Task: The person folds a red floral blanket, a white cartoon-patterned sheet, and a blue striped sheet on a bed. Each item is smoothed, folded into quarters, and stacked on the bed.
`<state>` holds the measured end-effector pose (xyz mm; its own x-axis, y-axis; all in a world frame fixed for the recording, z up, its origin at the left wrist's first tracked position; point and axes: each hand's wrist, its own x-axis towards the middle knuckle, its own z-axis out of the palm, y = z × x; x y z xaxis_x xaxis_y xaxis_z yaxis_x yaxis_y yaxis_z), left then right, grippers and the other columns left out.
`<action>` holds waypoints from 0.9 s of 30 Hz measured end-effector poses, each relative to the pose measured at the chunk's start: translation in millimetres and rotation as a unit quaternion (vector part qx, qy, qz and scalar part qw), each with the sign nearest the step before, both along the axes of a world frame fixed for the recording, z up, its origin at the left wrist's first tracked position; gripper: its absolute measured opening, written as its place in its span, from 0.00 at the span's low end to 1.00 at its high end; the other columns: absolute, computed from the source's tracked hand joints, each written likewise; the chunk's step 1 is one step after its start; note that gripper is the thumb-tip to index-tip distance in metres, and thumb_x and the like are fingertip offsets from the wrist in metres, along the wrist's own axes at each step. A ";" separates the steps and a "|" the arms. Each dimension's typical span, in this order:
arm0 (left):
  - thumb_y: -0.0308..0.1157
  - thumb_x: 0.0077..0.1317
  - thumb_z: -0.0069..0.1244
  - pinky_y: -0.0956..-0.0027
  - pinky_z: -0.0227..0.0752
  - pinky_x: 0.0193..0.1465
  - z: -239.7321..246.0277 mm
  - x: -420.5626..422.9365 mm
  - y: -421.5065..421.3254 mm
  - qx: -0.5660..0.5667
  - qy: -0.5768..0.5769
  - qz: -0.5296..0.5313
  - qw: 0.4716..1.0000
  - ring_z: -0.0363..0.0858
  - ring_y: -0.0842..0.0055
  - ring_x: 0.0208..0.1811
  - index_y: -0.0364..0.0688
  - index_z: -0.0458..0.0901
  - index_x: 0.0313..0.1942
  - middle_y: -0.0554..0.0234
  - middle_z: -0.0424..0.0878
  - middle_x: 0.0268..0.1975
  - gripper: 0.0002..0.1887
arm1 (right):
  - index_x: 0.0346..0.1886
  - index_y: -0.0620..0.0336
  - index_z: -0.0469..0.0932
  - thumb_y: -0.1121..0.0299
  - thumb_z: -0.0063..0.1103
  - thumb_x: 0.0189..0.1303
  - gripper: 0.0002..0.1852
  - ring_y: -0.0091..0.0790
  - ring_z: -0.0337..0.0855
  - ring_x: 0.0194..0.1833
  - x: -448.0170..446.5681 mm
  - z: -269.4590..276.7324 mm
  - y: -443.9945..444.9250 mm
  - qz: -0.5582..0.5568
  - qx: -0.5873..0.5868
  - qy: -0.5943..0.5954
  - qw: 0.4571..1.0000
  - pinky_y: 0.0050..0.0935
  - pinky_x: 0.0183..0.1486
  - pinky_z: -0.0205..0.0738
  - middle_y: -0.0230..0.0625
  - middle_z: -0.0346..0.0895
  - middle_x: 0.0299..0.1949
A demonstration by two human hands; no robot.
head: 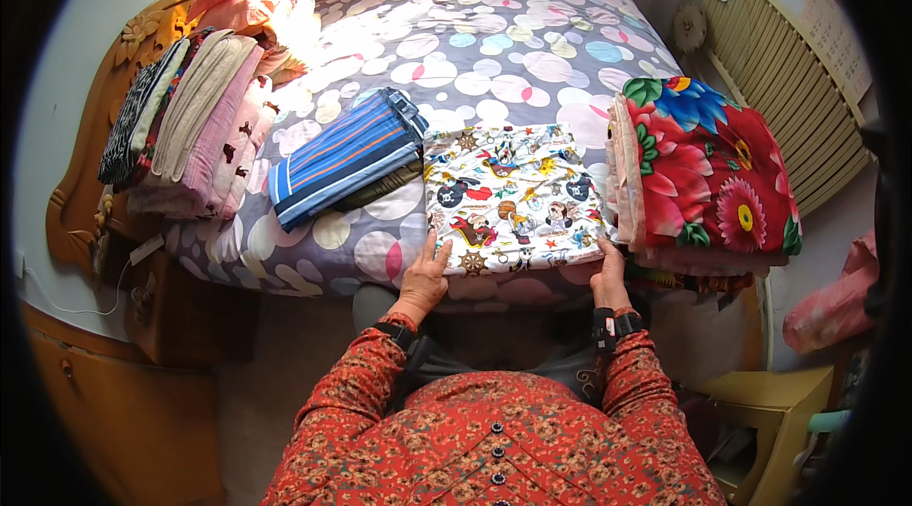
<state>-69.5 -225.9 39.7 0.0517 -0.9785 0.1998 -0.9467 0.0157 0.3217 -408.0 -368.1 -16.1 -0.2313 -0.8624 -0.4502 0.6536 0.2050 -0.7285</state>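
A white cloth with a colourful cartoon pirate print (516, 199) lies flattened at the near edge of the bed, in front of me. My left hand (425, 278) grips its near left corner, fingers on top. At its near right corner, my right hand (609, 276) holds the hem, thumb uppermost. Just left of the cloth lies a folded blue striped fabric (345, 157), with a folded dark olive cloth (381, 187) partly under it. To the right stands a stack topped by a folded red floral blanket (712, 171), close to the printed cloth.
Folded blankets and towels (203, 114) are stacked at the bed's left, beside the carved wooden headboard (89, 150). Orange bedding (260, 0) lies behind them. A dotted cover (491, 43) spreads over the bed. A radiator (787, 93) is at the right wall, a wooden cabinet (128, 406) at lower left.
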 end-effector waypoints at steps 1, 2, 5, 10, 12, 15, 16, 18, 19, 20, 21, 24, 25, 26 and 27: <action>0.26 0.47 0.48 0.60 0.76 0.45 0.4 1.7 -0.7 -0.006 0.001 0.003 1.000 0.76 0.55 0.50 0.50 0.69 0.59 0.46 0.61 0.65 0.33 | 0.46 0.65 0.76 0.73 0.61 0.51 0.17 0.38 0.79 0.45 -1.6 -0.6 -5.3 -0.028 -0.035 0.068 0.997 0.37 0.48 0.74 0.39 0.79 0.44; 0.25 0.47 0.48 0.60 0.76 0.44 0.3 1.9 -1.1 -0.011 0.002 0.004 1.000 0.77 0.55 0.48 0.50 0.69 0.59 0.47 0.62 0.65 0.33 | 0.47 0.66 0.75 0.73 0.62 0.50 0.19 0.37 0.79 0.45 -5.1 -1.1 -8.2 -0.032 -0.052 0.109 0.992 0.36 0.48 0.73 0.39 0.79 0.44; 0.25 0.48 0.46 0.60 0.77 0.43 -0.6 -0.1 -2.4 -0.019 0.006 0.009 1.000 0.79 0.56 0.45 0.51 0.71 0.57 0.49 0.64 0.64 0.31 | 0.50 0.70 0.73 0.72 0.61 0.50 0.22 0.35 0.78 0.45 -9.4 -4.9 -9.5 -0.014 -0.050 0.262 0.964 0.32 0.48 0.71 0.41 0.78 0.46; 0.23 0.49 0.44 0.60 0.75 0.47 -7.2 -3.2 -4.5 -0.018 0.042 0.022 0.999 0.77 0.56 0.49 0.54 0.72 0.56 0.51 0.63 0.65 0.30 | 0.54 0.68 0.69 0.64 0.60 0.50 0.27 0.51 0.74 0.52 -8.6 -18.6 -11.0 -0.003 0.019 0.512 0.859 0.38 0.54 0.66 0.54 0.74 0.50; 0.23 0.49 0.44 0.59 0.73 0.49 -6.9 -4.5 -5.6 -0.042 0.056 0.029 0.997 0.77 0.56 0.50 0.55 0.73 0.55 0.52 0.64 0.64 0.30 | 0.57 0.64 0.67 0.61 0.61 0.50 0.30 0.56 0.70 0.56 -5.9 -23.6 -15.6 -0.011 -0.028 0.571 0.820 0.39 0.56 0.65 0.55 0.71 0.54; 0.22 0.49 0.43 0.60 0.73 0.51 5.2 -7.8 -10.7 -0.009 0.065 0.036 0.997 0.76 0.56 0.51 0.55 0.77 0.52 0.53 0.66 0.63 0.27 | 0.53 0.69 0.69 0.71 0.62 0.49 0.26 0.41 0.77 0.48 -3.8 -16.9 -25.0 0.043 -0.057 0.583 0.809 0.35 0.51 0.69 0.47 0.76 0.47; 0.22 0.49 0.43 0.62 0.72 0.52 13.3 -7.4 -12.9 -0.029 0.088 0.026 0.995 0.75 0.56 0.52 0.53 0.78 0.50 0.52 0.67 0.62 0.26 | 0.53 0.67 0.70 0.74 0.62 0.47 0.26 0.36 0.77 0.45 -3.7 -9.7 -26.4 0.084 -0.070 0.450 0.886 0.33 0.50 0.70 0.41 0.77 0.45; 0.20 0.48 0.42 0.64 0.71 0.55 34.0 -4.5 -17.7 -0.025 0.128 0.016 0.991 0.74 0.56 0.55 0.49 0.81 0.46 0.51 0.71 0.59 0.24 | 0.52 0.66 0.71 0.76 0.61 0.47 0.25 0.34 0.80 0.40 -6.6 12.9 -25.0 0.147 -0.063 0.227 0.961 0.31 0.46 0.74 0.38 0.78 0.43; 0.19 0.48 0.41 0.66 0.71 0.54 45.8 -1.0 -20.2 -0.074 0.187 0.006 0.980 0.76 0.57 0.53 0.46 0.83 0.43 0.49 0.76 0.54 0.22 | 0.52 0.66 0.71 0.77 0.60 0.47 0.24 0.33 0.80 0.38 -8.8 26.8 -23.0 0.172 -0.031 0.144 0.974 0.30 0.43 0.75 0.38 0.78 0.42; 0.18 0.48 0.41 0.67 0.72 0.54 57.3 5.5 -20.3 -0.111 0.178 -0.012 0.978 0.77 0.57 0.52 0.45 0.82 0.43 0.49 0.77 0.53 0.22 | 0.48 0.67 0.73 0.77 0.59 0.48 0.21 0.31 0.81 0.34 -8.7 39.6 -18.8 0.186 -0.147 0.164 0.957 0.29 0.36 0.77 0.38 0.79 0.39; 0.18 0.48 0.40 0.67 0.72 0.53 67.0 12.8 -15.7 -0.152 0.180 -0.036 0.971 0.77 0.58 0.51 0.44 0.82 0.43 0.49 0.78 0.53 0.22 | 0.48 0.70 0.73 0.80 0.59 0.47 0.20 0.29 0.80 0.35 -13.5 52.5 -12.7 0.249 -0.164 0.150 0.943 0.26 0.36 0.76 0.36 0.79 0.38; 0.18 0.48 0.41 0.65 0.74 0.49 79.0 31.6 14.0 -0.098 0.109 -0.040 0.988 0.79 0.59 0.49 0.46 0.82 0.42 0.54 0.78 0.52 0.22 | 0.47 0.69 0.74 0.81 0.61 0.48 0.19 0.27 0.80 0.35 -11.6 60.2 25.8 0.219 -0.108 0.205 0.948 0.25 0.39 0.75 0.35 0.79 0.37; 0.19 0.49 0.42 0.64 0.74 0.48 76.0 33.8 28.2 -0.104 0.090 -0.055 0.989 0.79 0.59 0.48 0.46 0.82 0.43 0.56 0.78 0.52 0.21 | 0.47 0.69 0.74 0.80 0.62 0.48 0.20 0.26 0.80 0.35 -8.4 52.5 43.2 0.209 -0.096 0.193 0.954 0.25 0.40 0.74 0.35 0.79 0.37; 0.20 0.50 0.43 0.62 0.75 0.47 70.4 33.2 40.2 0.011 0.047 -0.054 0.997 0.79 0.59 0.48 0.48 0.80 0.46 0.56 0.76 0.55 0.22 | 0.50 0.70 0.73 0.80 0.64 0.47 0.23 0.27 0.79 0.37 -6.1 42.5 56.2 0.228 -0.031 0.187 0.955 0.25 0.42 0.73 0.36 0.79 0.39; 0.21 0.52 0.44 0.60 0.75 0.46 62.6 29.3 50.2 0.105 0.009 -0.042 0.994 0.79 0.58 0.47 0.49 0.78 0.49 0.56 0.73 0.58 0.23 | 0.52 0.71 0.71 0.80 0.65 0.46 0.25 0.29 0.78 0.39 -3.0 30.6 68.6 0.220 0.009 0.227 0.949 0.26 0.45 0.72 0.37 0.78 0.41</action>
